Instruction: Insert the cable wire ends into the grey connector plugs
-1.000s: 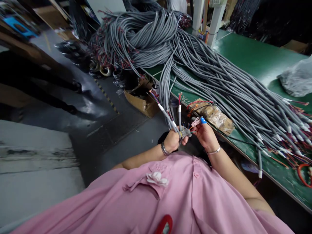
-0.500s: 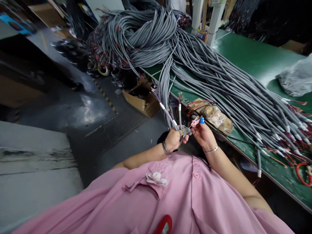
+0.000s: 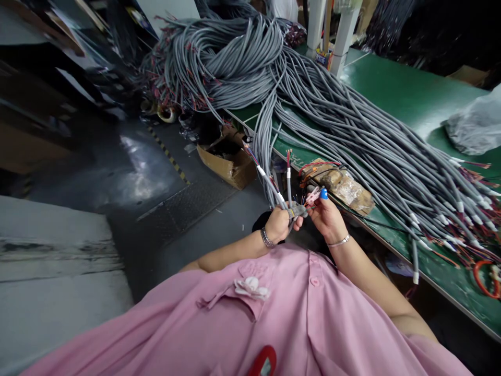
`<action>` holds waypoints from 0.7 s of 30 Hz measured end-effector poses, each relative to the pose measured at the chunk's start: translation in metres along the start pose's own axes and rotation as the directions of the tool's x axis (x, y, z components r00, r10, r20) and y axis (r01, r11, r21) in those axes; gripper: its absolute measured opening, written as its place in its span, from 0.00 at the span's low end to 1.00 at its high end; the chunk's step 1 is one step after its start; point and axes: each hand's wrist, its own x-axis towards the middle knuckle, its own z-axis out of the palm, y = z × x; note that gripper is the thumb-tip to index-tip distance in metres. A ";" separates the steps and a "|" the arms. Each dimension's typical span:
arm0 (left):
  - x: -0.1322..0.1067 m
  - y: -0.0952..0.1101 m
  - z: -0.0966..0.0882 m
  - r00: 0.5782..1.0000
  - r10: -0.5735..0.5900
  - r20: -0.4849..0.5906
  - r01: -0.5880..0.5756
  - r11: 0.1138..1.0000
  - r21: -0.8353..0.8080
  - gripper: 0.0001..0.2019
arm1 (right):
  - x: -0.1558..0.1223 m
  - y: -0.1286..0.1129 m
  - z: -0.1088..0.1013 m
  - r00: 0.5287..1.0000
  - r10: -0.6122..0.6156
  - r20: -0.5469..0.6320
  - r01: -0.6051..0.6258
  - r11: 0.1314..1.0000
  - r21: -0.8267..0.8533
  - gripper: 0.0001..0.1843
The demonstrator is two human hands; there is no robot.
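Observation:
My left hand (image 3: 277,225) is closed round a few grey cables (image 3: 288,184) with white sleeves and coloured wire ends that stick up from the fist. A grey finger cover shows on its thumb (image 3: 298,210). My right hand (image 3: 327,218), with a blue cap on one fingertip (image 3: 323,194), pinches thin coloured wires (image 3: 312,198) at the end of the held cables. Both hands work close together above my lap, just off the edge of the green bench (image 3: 403,94).
A huge pile of grey cables (image 3: 321,104) covers the green bench and hangs over its edge. A taped brown block (image 3: 344,187) lies near my hands. An open cardboard box (image 3: 227,156) sits on the dark floor. A grey plastic bag (image 3: 477,125) lies far right.
The hands have hardly moved; the fingers of my right hand shift slightly on the wires. The view drifts a little.

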 end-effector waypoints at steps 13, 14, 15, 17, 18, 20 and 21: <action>-0.001 0.000 0.000 1.000 -0.012 0.009 0.012 1.000 0.028 0.17 | -0.002 -0.002 0.003 1.000 0.011 0.010 -0.011 0.999 -0.050 0.17; -0.002 0.000 0.000 1.000 -0.006 0.011 0.006 1.000 0.026 0.17 | -0.003 -0.003 0.003 1.000 0.023 0.010 -0.023 0.999 -0.042 0.17; -0.002 0.001 0.001 1.000 -0.002 0.011 0.001 1.000 0.025 0.17 | -0.004 -0.003 0.003 0.999 0.039 0.013 -0.038 0.999 -0.030 0.18; -0.004 0.002 0.002 1.000 0.004 0.013 -0.005 1.000 0.027 0.17 | -0.005 -0.005 0.003 0.997 0.070 0.021 -0.070 0.998 -0.002 0.19; -0.005 0.002 0.002 1.000 0.009 0.016 -0.009 1.000 0.028 0.17 | -0.006 -0.006 0.004 0.996 0.084 0.026 -0.084 0.996 0.010 0.19; -0.008 0.002 0.002 0.999 0.020 0.025 -0.021 0.999 0.033 0.16 | -0.007 -0.009 0.004 0.994 0.101 0.030 -0.101 0.995 0.022 0.19; -0.010 0.003 0.001 0.999 0.027 0.033 -0.028 0.999 0.039 0.16 | -0.008 -0.009 0.004 0.994 0.103 0.029 -0.103 0.994 0.021 0.19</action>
